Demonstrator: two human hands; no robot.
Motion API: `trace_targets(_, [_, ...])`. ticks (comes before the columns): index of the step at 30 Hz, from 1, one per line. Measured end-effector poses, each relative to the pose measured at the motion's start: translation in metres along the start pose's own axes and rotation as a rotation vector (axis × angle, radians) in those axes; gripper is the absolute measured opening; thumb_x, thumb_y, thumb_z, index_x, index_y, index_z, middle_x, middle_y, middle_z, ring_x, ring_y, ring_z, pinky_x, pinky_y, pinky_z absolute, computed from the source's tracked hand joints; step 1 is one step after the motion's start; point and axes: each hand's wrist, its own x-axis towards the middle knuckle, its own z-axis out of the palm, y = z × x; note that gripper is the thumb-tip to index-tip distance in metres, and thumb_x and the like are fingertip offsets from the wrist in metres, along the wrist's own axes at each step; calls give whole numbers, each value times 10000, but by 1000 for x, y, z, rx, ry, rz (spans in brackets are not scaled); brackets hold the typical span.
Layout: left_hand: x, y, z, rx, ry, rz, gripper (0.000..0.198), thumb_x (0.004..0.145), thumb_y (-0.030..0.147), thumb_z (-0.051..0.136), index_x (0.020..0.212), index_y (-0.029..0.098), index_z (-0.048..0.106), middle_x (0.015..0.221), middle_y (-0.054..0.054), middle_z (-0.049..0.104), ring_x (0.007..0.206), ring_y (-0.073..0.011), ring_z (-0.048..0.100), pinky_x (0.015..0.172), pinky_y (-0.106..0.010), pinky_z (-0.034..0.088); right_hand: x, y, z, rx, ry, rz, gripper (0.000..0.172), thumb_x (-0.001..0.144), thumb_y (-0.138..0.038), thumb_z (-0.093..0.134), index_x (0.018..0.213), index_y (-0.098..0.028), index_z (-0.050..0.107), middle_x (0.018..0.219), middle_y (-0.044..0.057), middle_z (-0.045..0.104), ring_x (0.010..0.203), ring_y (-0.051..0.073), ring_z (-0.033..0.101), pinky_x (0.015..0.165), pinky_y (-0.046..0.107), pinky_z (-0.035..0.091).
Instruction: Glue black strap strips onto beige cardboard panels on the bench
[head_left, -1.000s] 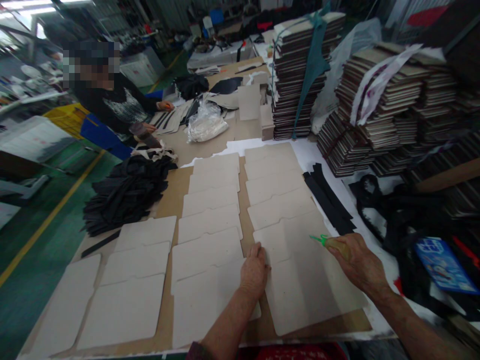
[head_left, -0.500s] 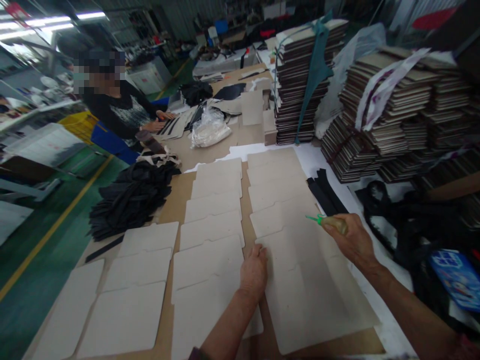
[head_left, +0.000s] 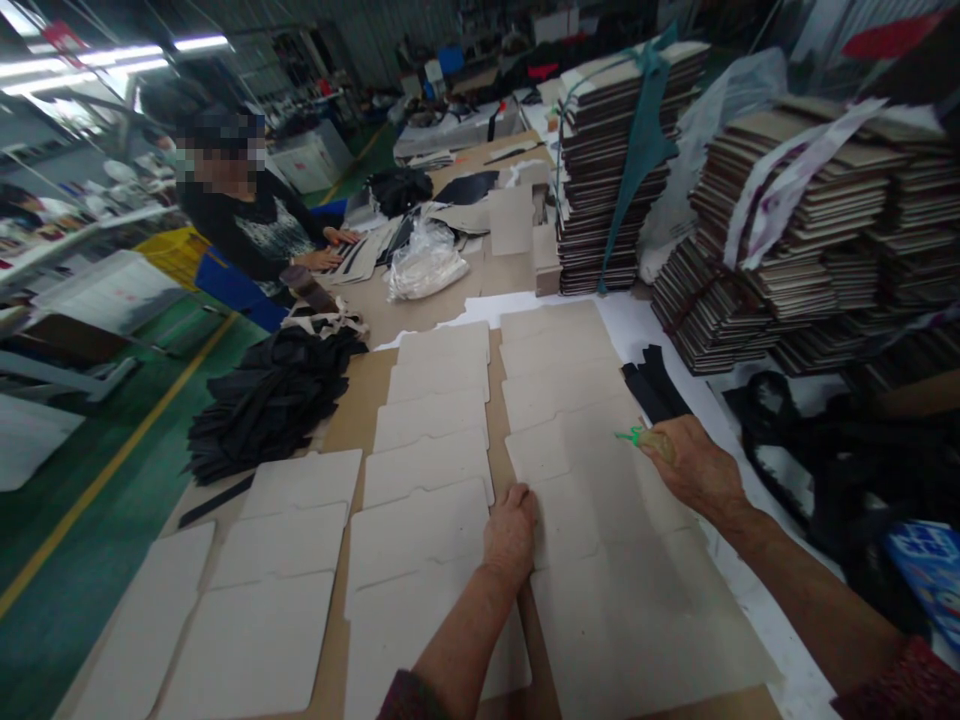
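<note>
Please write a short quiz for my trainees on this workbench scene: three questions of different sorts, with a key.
1. Which hand holds the green-tipped tool?
2. True or false: the left hand is at the gap between two columns of beige panels.
3. What colour is the cloth strip on the tall stack? A white, B teal, C red.

Key: 1. The right hand. 2. True. 3. B.

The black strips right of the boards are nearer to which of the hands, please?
Right. The right hand is just this side of the black strips; the left hand is farther away, across the boards.
</note>
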Motion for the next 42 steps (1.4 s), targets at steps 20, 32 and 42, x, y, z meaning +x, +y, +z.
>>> trace_targets(20, [-2,-2,4,3,26,-21,352,936,154,431,1229,210,617,1426,-69,508,1260,-228,511,1077,-306,452,-4,1,7,253,106,229,466,834,-638,553,1051,-228,590,1074,90,588,965,288,602,787,418,488])
trace_targets(32, [-1,-1,1,21,18,6,348,948,169,428,1232,210,627,1474,-73,489,1272,-244,496,1091,-355,466,-14,-84,25,321,-193,-129,265,930,-492,525,1052,-259,554,1047,28,577,891,211,625,737,349,481])
trace_targets(42, [-2,-2,2,49,26,16,321,968,181,418,1221,205,614,1444,-76,504,1257,-245,500,1061,-358,488,-6,-106,30,91,-213,-337,134,963,-356,512,1036,-249,544,1036,42,562,866,203,614,669,307,468])
